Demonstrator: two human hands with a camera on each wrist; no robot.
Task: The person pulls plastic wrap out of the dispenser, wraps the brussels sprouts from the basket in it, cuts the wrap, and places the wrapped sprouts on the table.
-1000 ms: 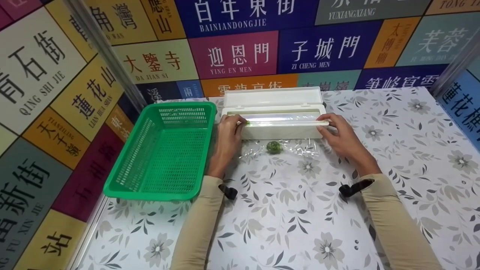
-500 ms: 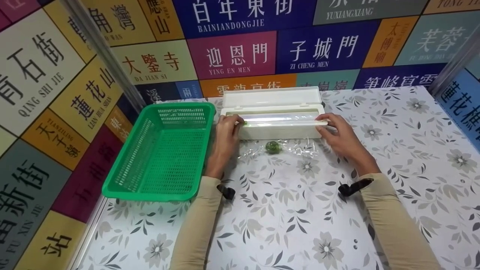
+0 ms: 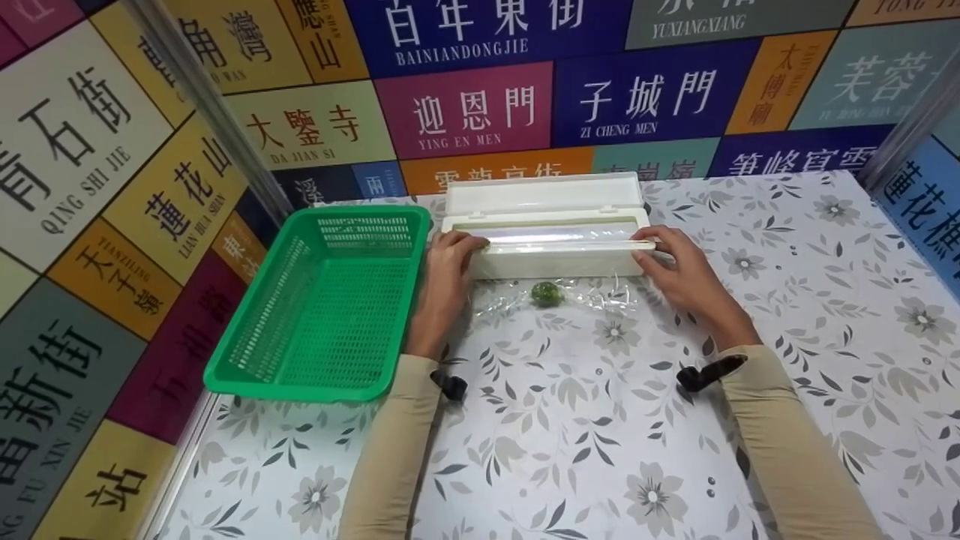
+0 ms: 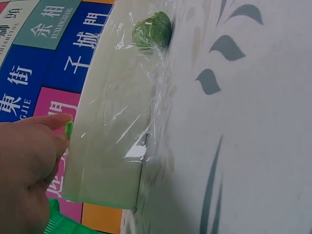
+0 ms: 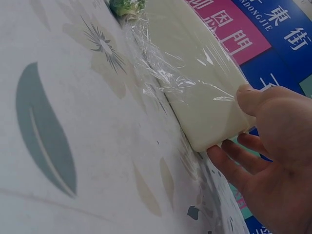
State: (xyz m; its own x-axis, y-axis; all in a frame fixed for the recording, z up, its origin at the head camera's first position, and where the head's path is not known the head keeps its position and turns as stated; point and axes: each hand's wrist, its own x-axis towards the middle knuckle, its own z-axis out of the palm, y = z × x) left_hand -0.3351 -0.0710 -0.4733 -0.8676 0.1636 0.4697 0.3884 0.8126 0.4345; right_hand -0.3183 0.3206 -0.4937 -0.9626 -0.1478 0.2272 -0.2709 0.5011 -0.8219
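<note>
A white cling film dispenser box (image 3: 555,262) stands at the back of the table with its lid (image 3: 544,193) raised and a roll of clear film inside. Thumb and index finger of my left hand (image 3: 448,277) pinch a small green slider cutter (image 4: 68,129) at the box's front top edge, near its left end. My right hand (image 3: 679,270) grips the right end, thumb on the front and fingers at the end face. Clear film (image 5: 170,73) hangs over the front wall onto the table. On it, before the box, sits a small round green vegetable (image 3: 546,294), leafy-looking.
A green plastic basket (image 3: 322,322) stands left of the box, close beside my left hand and forearm. Behind the box rises a wall panel (image 3: 465,105) of coloured signs. A floral cloth (image 3: 570,435) covers the table.
My left hand has slid slightly left along the box's front edge with the slider cutter. My right hand keeps its grip on the right end. The vegetable lies where it was.
</note>
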